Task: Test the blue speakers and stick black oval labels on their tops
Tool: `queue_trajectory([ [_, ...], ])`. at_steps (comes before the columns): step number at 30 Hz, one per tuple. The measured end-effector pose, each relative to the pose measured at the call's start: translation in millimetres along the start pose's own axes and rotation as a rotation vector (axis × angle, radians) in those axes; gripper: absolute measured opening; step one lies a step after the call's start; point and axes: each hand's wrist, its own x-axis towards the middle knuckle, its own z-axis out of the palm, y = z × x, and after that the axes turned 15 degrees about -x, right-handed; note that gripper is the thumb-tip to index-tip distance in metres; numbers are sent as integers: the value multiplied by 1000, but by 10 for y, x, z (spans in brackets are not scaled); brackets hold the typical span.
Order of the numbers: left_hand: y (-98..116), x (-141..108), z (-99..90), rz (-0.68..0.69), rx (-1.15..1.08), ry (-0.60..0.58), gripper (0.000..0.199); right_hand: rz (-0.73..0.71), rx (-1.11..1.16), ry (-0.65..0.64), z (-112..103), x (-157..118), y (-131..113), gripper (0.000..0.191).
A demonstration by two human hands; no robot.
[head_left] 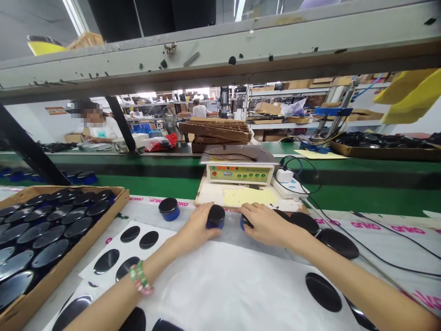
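Observation:
My left hand (196, 229) is closed around the side of a short round part (216, 215) with a glossy black top and a blue lower body. Opposite it, my right hand (263, 223) has its fingers curled over a second black-and-blue round part (245, 222), mostly hidden beneath them. A third such part (169, 209) stands upright to the left, apart from both hands. Below my forearms lie white sheets (223, 280) bearing flat black discs (106, 261). More black round pieces (337, 242) sit in a row beyond my right forearm.
A cardboard tray (117, 207) full of similar round parts stands at left. Behind my hands is a control box (237, 174) with lit red indicators, beside a white power strip (289, 186). Black cables cross the right side. A shelf beam (220, 50) spans overhead; a person sits far left.

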Motion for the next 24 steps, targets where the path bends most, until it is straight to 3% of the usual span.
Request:
queue_trajectory([
  [3,196,41,162,14,-80,-14,63,28,102,66,-142,-58,-62,34],
  [6,538,-20,168,47,-124,-12,78,29,254,158,-390,-161,-201,51],
  [8,777,-96,156,101,-95,1,88,49,406,242,-541,-224,-305,47],
  [11,1010,-204,167,307,52,57,82,86,624,325,-663,-290,-404,33],
  [15,1065,-272,208,500,227,91,78,125,705,316,-672,-327,-436,23],
  [20,1001,-290,282,485,307,79,79,191,645,379,-637,-358,-493,18],
  [24,865,-330,462,481,342,90,81,237,566,365,-580,-443,-542,16],
])
